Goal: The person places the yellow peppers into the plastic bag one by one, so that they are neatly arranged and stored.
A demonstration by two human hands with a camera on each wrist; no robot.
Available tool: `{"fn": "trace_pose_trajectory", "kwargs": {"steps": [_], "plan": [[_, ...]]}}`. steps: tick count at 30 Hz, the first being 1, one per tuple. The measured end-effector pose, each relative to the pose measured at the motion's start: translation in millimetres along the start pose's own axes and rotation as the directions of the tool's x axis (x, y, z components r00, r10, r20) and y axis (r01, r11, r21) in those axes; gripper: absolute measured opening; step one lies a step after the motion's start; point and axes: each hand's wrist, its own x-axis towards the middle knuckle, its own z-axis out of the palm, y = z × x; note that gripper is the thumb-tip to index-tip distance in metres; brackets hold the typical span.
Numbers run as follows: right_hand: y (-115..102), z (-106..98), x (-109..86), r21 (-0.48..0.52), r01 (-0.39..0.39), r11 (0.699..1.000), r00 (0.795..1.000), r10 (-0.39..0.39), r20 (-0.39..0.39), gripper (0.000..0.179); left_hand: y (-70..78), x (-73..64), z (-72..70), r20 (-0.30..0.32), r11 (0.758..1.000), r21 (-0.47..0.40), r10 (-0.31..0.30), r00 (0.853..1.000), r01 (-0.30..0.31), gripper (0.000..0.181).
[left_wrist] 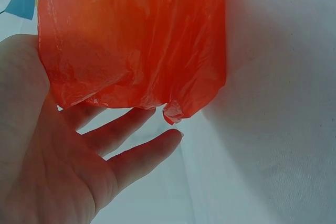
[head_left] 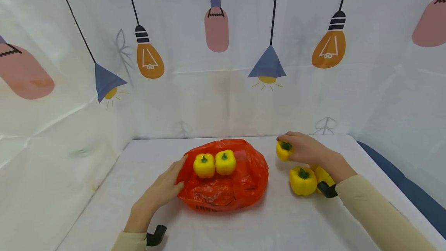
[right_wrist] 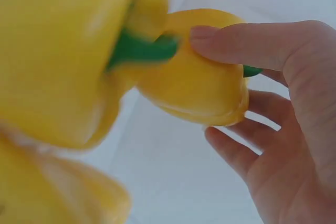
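Observation:
A red plastic bag (head_left: 244,193) stands in the middle of the white table, with dark print along its near side. Within its outline sit two yellow bell peppers, a left one (head_left: 204,170) and a right one (head_left: 225,167), green stems up. At the bag's left side is my left hand (head_left: 163,187), its spread fingers (left_wrist: 144,156) touching the plastic. Over at the right, my right hand (head_left: 308,148) grips another yellow bell pepper (right_wrist: 202,87) between thumb and fingers. Below that hand, more yellow peppers (head_left: 302,183) are grouped on the table, one partly hidden by the wrist.
Behind the table hangs a white sheet (head_left: 195,100) printed with lamps and bulbs; it continues along the left side. Past the table's right edge lies something dark blue (head_left: 400,181). Black wrist straps (head_left: 156,235) show at both sleeves.

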Motion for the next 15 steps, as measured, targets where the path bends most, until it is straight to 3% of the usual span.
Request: {"fn": "trace_pose_trajectory", "kwargs": {"steps": [8, 15], "plan": [[-39, -7, 6.8, 0.010, 0.121, 0.993, 0.989, -0.119, -0.084, 0.061, 0.0, 1.1, 0.4, 0.003, 1.000, -0.018, -0.003, 1.000, 0.003, 0.079], [-72, -14, 12.3, 0.007, 0.193, 0.981, 0.977, -0.191, -0.097, 0.061, -0.4, 0.6, -0.1, 0.001, 1.000, -0.010, 0.005, 1.000, -0.005, 0.078]]}}
